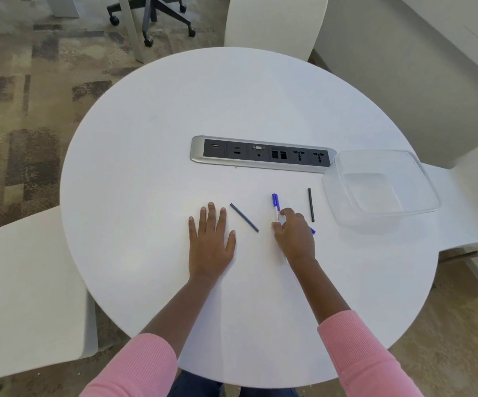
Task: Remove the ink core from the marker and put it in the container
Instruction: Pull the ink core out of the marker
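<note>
On the worktop (260, 96), the right hand (293, 234) is pinching the marker (275, 209); the left hand (210, 242) is lying flat, splayed, holding nothing.

Round white table (174, 124) fills the centre, with a silver-and-black power/data socket strip (262, 154) set into its top. White moulded chairs around it: one at far side (275, 21), one at left (25, 285), one at right (473, 179). Floor is patchy brown, grey and beige carpet (17, 110). Black five-star office chair base on castors (151, 15) at top, next to a grey table leg (130, 27). Plain off-white wall (404, 53) at upper right. Light is even, soft, shadows faint.
</note>
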A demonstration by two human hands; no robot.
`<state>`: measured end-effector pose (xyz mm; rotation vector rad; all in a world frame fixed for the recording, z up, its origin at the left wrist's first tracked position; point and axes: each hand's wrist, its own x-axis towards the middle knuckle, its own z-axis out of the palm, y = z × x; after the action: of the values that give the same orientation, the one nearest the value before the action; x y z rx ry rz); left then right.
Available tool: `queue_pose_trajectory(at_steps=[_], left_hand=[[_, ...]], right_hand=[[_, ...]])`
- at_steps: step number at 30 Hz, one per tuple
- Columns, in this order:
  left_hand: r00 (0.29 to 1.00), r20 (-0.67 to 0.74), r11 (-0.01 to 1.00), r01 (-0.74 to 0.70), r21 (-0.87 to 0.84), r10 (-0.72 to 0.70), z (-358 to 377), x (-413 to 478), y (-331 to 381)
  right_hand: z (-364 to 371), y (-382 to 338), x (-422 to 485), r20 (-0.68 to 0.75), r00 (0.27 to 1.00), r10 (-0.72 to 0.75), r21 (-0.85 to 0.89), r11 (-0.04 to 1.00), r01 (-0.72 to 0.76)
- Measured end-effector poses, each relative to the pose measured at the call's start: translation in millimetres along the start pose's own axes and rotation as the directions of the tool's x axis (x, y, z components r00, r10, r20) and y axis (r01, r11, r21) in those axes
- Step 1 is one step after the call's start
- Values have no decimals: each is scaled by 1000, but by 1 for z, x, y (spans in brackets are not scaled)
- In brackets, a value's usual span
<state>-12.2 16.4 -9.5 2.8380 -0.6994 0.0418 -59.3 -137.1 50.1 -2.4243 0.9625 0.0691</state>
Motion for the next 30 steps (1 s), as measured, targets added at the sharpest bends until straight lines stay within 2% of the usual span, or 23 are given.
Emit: queue_pose_trajectory(at_steps=[5,9,13,21,23,27,30], left_hand=[[1000,25,1000,5,20,-5,-1,1,0],[999,48,999,11,47,-13,-1,1,0],[997,76,998,11,61,-16,-1,1,-1],[996,82,999,16,34,-19,-2,0,-1],[996,87,1000,17,10,-18,-3,0,-2],[995,96,1000,16,-6,-15,-4,0,-2],[995,97,1000,16,-23,-14,-5,-1,-2]], right_hand=[[10,-13,-3,-81,983,-162,-125,981,152],[22,-28,-4,8,958,-286,-112,952,285],[31,-35,-3,77,939,-335,-147,928,343],[34,-26,-2,49,913,-405,-117,905,408],[28,-20,-4,24,919,-394,-89,914,395],[5,-1,-10,-113,931,-346,28,936,351],[-19,19,-9,-214,912,-349,30,931,363]])
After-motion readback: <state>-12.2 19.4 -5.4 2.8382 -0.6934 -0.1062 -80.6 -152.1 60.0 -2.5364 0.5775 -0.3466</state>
